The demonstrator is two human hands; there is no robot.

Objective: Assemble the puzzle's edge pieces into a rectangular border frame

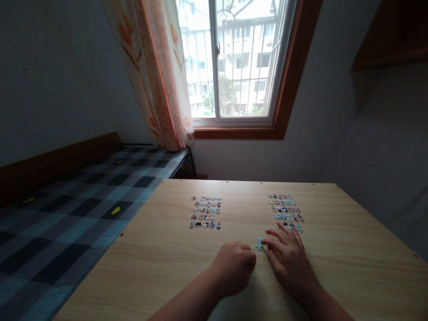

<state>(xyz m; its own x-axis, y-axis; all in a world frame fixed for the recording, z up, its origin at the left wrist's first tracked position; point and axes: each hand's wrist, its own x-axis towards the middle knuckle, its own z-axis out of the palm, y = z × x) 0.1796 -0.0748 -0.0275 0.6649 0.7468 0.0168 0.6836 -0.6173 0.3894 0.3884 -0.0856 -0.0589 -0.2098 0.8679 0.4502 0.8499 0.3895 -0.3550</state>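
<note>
Rows of small puzzle pieces (206,211) lie on the wooden table (150,249) left of centre. A second group of pieces (284,208) is laid out in rows on the right. Between and nearer to me, a light blue puzzle piece (259,243) lies by the fingertips of my right hand (288,256), whose fingers are spread over the table just below the right group. My left hand (234,266) is closed, just left of that piece; whatever its fingers may hold is hidden.
A bed with a checked cover (83,214) stands along the left side of the table. Behind the table are a barred window (240,67) and a patterned curtain (157,80). A wooden shelf (394,40) hangs at the upper right.
</note>
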